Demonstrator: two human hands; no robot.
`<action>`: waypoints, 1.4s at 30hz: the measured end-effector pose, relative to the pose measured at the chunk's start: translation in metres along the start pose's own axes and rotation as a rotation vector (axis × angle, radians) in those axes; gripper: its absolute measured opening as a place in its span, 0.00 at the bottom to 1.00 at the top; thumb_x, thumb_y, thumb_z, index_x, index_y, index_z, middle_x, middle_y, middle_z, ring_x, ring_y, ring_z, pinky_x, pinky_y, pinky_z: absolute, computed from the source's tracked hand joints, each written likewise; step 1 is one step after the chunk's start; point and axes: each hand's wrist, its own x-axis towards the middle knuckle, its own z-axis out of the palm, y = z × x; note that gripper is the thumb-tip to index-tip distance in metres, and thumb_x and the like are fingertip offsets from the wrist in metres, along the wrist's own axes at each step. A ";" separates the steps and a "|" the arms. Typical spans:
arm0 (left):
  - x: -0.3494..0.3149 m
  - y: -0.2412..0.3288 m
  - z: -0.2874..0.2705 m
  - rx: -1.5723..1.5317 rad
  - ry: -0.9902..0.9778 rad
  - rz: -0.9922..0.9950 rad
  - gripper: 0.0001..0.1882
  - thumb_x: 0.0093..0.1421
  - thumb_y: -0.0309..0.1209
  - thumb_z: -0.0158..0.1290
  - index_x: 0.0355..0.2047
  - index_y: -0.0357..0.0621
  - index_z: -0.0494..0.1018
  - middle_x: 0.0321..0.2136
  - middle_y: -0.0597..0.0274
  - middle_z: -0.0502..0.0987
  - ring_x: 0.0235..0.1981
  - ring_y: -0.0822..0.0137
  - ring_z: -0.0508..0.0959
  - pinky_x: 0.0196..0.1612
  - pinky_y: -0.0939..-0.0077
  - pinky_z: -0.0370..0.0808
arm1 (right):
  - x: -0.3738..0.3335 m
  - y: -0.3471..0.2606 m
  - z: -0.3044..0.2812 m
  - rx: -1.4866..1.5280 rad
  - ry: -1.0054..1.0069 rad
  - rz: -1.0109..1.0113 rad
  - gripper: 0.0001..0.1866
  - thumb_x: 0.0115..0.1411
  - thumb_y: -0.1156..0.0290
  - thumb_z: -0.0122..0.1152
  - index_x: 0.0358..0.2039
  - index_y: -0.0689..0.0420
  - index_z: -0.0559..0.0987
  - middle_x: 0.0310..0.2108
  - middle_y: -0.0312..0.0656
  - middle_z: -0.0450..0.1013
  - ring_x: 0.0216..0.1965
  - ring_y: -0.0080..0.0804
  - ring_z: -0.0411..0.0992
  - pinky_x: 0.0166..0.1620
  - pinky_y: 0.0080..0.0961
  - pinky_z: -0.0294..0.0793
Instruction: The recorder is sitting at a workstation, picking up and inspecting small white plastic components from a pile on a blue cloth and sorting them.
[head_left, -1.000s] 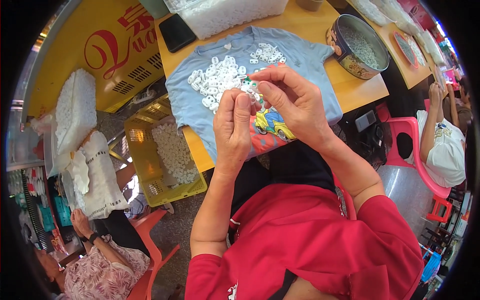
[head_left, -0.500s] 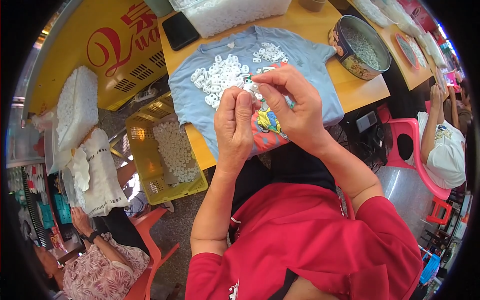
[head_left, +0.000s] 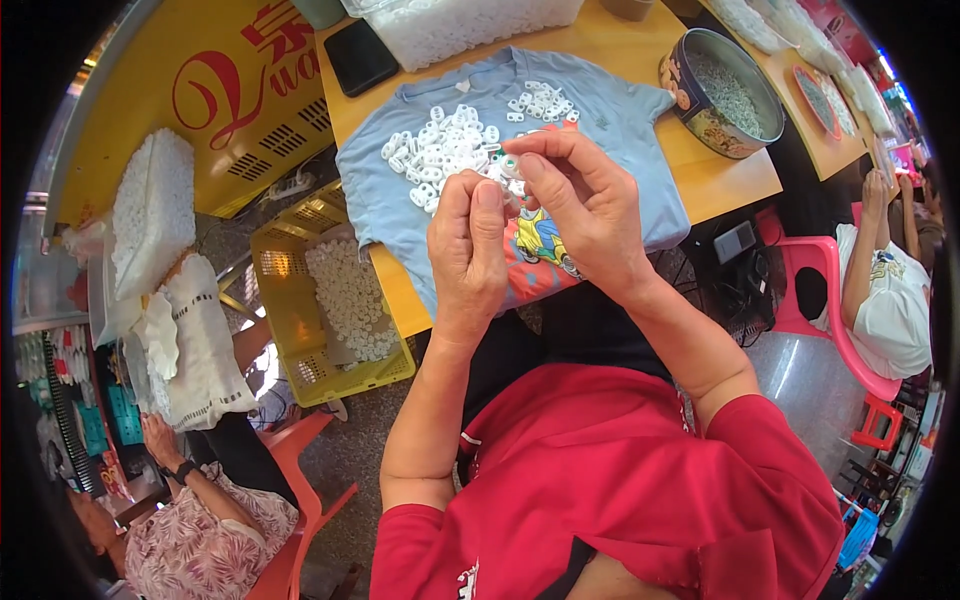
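My left hand (head_left: 468,235) is closed, thumb pressed against the bent forefinger; whatever lies in that pinch is hidden. Close beside it, my right hand (head_left: 592,215) curls thumb and forefinger toward each other. A small white piece shows near those fingertips, but I cannot tell whether it is held or lies behind them. Both hands are over a light blue T-shirt (head_left: 625,150) spread on the table. Just beyond them lies a heap of white two-holed plastic pieces (head_left: 440,150). A smaller group of similar white pieces (head_left: 542,102) sits farther right.
A round tin (head_left: 735,95) of small metal parts stands on the wooden table (head_left: 715,190), right of the shirt. A black phone (head_left: 360,62) and a clear tub of white pieces (head_left: 470,35) are at the back. Left and below is a yellow crate (head_left: 365,380). People sit on both sides.
My right thumb and forefinger have shifted slightly upward, and more of a white piece shows by their tips. My left hand has barely moved.
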 end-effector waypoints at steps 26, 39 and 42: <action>-0.002 -0.004 0.000 0.099 0.066 -0.003 0.11 0.69 0.30 0.44 0.28 0.40 0.66 0.19 0.68 0.65 0.21 0.79 0.62 0.24 0.80 0.60 | -0.006 0.001 0.007 0.244 0.020 0.212 0.11 0.67 0.72 0.53 0.46 0.63 0.76 0.31 0.34 0.72 0.30 0.17 0.69 0.36 0.17 0.73; -0.002 -0.007 0.004 0.042 0.085 0.054 0.10 0.70 0.28 0.44 0.29 0.39 0.64 0.22 0.68 0.66 0.23 0.78 0.63 0.26 0.81 0.62 | -0.011 0.000 0.016 0.268 0.053 0.126 0.10 0.65 0.75 0.57 0.45 0.64 0.76 0.31 0.34 0.74 0.30 0.17 0.70 0.35 0.16 0.72; -0.001 -0.007 0.003 0.041 0.071 0.092 0.09 0.69 0.27 0.44 0.30 0.39 0.64 0.22 0.68 0.65 0.23 0.77 0.63 0.26 0.81 0.62 | -0.011 0.001 0.015 0.264 0.062 0.098 0.09 0.64 0.75 0.57 0.44 0.65 0.76 0.31 0.36 0.75 0.32 0.18 0.74 0.36 0.16 0.74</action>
